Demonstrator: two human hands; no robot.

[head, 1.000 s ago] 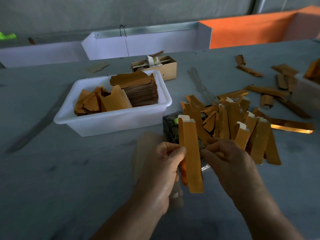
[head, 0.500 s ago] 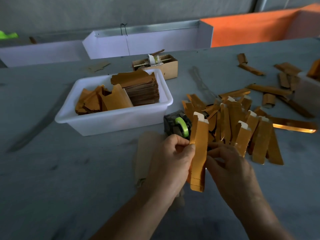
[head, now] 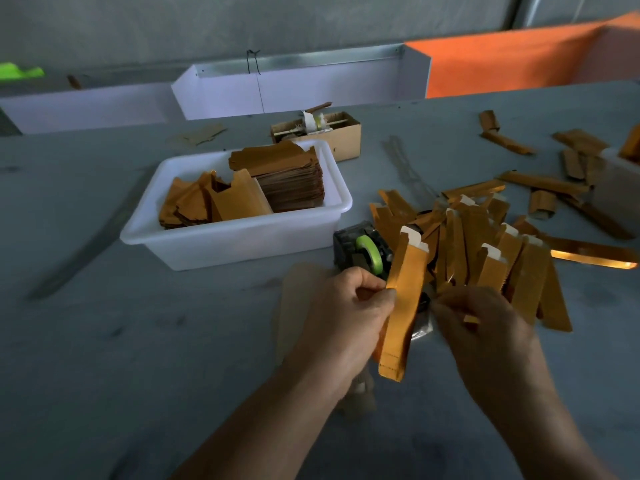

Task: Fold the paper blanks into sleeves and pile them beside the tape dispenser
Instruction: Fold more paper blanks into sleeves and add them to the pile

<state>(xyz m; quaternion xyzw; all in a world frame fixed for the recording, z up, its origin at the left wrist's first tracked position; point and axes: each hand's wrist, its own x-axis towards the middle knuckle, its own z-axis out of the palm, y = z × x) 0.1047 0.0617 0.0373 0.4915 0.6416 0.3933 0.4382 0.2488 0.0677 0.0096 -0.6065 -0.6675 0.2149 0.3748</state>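
Note:
My left hand point(head: 349, 317) pinches a long gold paper sleeve point(head: 403, 299) at its left edge and holds it upright above the grey table, white flap on top. My right hand point(head: 485, 327) is blurred, just right of the sleeve and apart from it, fingers loosely curled with nothing seen in them. Behind the sleeve stands the dark tape dispenser point(head: 362, 252) with a green roll. A loose pile of folded sleeves point(head: 485, 244) lies to the dispenser's right. Flat blanks point(head: 287, 178) are stacked in a white tub point(head: 242, 244).
A flat brown sheet point(head: 298, 299) lies on the table under my left hand. A small cardboard box point(head: 332, 133) sits behind the tub. More gold pieces point(head: 543, 181) are scattered far right, near another white tub point(head: 620, 192). White trays line the far edge.
The sleeve has turned from face-on to edge-on and tilted right. My right hand has let go of it and drawn away to the right; my left hand keeps its hold.

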